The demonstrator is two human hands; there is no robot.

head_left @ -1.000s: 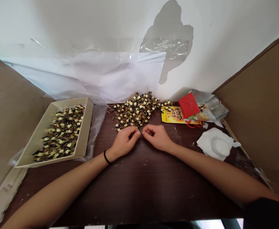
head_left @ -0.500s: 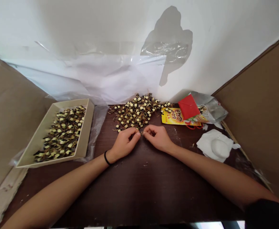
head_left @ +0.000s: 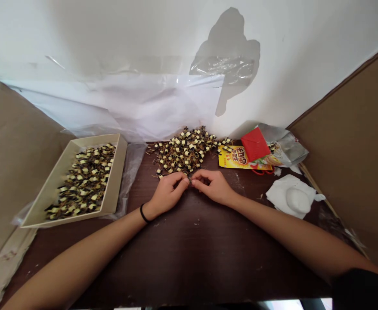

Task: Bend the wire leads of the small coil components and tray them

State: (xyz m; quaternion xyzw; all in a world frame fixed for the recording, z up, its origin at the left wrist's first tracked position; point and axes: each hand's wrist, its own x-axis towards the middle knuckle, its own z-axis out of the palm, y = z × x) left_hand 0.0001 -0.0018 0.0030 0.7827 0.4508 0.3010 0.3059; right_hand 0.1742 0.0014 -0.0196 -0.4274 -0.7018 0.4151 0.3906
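Observation:
My left hand and my right hand meet fingertip to fingertip on the dark wooden table, both closed in a pinch on one small dark part between them. Just beyond the fingers lies a pile of small yellow-and-black wound parts with brown wire legs. A black band sits on my left wrist. To the left, a cream tray holds several more of the same parts.
A yellow snack packet, a red packet and a silver bag lie at the back right. White crumpled tissue sits right of my right arm. Cardboard walls stand on both sides; clear plastic sheeting drapes the back wall.
The hands have barely shifted; the fingertips have closed a little tighter together on the small part.

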